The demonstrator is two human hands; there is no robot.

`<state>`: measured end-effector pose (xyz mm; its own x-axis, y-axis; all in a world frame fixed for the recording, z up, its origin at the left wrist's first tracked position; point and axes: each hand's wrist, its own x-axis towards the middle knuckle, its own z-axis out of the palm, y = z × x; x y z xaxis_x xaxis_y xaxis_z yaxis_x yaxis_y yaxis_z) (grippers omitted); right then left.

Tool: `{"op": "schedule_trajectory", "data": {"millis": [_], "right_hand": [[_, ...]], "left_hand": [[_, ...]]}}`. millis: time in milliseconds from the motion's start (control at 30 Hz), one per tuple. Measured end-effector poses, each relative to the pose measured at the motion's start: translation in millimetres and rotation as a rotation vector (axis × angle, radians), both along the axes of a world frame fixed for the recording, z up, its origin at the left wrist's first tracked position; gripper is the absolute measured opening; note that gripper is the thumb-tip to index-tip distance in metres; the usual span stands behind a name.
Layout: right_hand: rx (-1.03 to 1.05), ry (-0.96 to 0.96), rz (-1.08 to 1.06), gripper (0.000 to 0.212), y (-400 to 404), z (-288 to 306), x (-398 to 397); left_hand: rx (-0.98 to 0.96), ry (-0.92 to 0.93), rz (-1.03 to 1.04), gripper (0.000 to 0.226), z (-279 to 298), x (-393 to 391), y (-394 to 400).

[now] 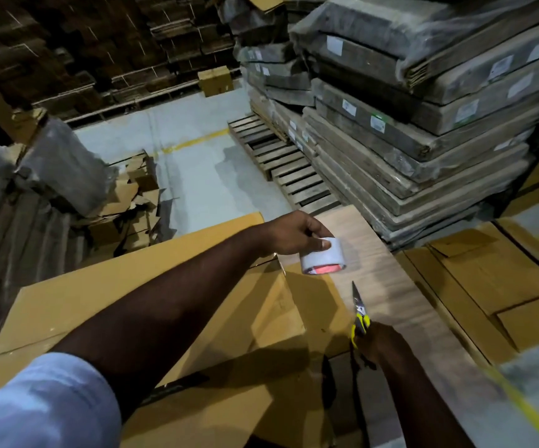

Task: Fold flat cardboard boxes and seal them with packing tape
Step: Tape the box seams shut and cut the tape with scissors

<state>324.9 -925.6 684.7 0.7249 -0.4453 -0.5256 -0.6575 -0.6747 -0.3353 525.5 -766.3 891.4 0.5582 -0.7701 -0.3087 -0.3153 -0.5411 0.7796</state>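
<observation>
My left hand [294, 232] grips a white roll of packing tape [323, 257] with a red core, held above the far edge of a large brown cardboard box [106, 292]. The box sits in front of me with its top flaps partly folded. My right hand [381, 345] holds yellow-handled scissors [358, 313], blades pointing up and away, over a pale board [387, 279] to the right of the box.
Flat cardboard sheets [494, 286] lie on the floor at right. Shrink-wrapped stacks of flat cartons [423, 118] stand on wooden pallets [281, 163] behind. Wrapped bundles and cardboard scraps [126, 202] lie at left. A small closed box [215, 80] sits far back on the grey floor.
</observation>
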Motion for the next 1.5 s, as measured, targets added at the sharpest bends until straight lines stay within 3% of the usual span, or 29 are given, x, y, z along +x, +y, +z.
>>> {"op": "schedule_trajectory", "data": {"millis": [67, 100, 167, 233, 300, 433, 500, 567, 633, 700, 967, 1133, 1333, 1500], "right_hand": [[0.013, -0.087, -0.045, 0.043, 0, 6, -3], [0.07, -0.232, -0.1, 0.04, 2, 11, 0], [0.395, -0.57, -0.209, 0.059, 11, 31, 11], [0.698, -0.79, -0.175, 0.083, 22, 58, 23], [0.702, -0.858, -0.07, 0.077, 28, 78, 33], [0.743, -0.913, -0.144, 0.058, 26, 77, 42], [0.787, -0.957, -0.236, 0.052, 26, 71, 40], [0.804, -1.01, -0.333, 0.047, 24, 65, 35], [0.823, -1.037, -0.401, 0.045, 22, 60, 33], [0.838, -1.036, -0.418, 0.047, 22, 58, 32], [0.815, -1.019, -0.414, 0.043, 28, 60, 27], [0.799, -1.018, -0.385, 0.043, 27, 57, 23], [0.752, -1.024, -0.394, 0.046, 28, 53, 23], [0.749, -1.03, -0.405, 0.044, 25, 53, 25]], "left_hand": [[-0.013, 0.008, 0.009, 0.025, 1, -1, 4], [-0.014, 0.019, 0.014, 0.025, 1, 0, 6], [0.0, 0.055, 0.011, 0.026, 1, -2, 10], [0.043, 0.07, -0.01, 0.026, -1, -5, 11], [0.063, 0.088, -0.032, 0.026, 0, -7, 12], [-0.029, 0.106, 0.011, 0.029, 3, -8, 18], [-0.046, -0.155, 0.174, 0.035, -4, -7, 25], [0.15, -0.436, 0.352, 0.063, -20, -5, 36], [0.493, -0.434, 0.421, 0.099, -37, -12, 45], [0.602, -0.397, 0.457, 0.111, -48, -22, 44], [0.695, -0.435, 0.535, 0.111, -55, -30, 12], [0.569, -0.42, 0.589, 0.105, -58, -26, 18], [0.692, -0.453, 0.533, 0.117, -60, -28, 9], [0.524, -0.422, 0.607, 0.098, -56, -21, 18]]}}
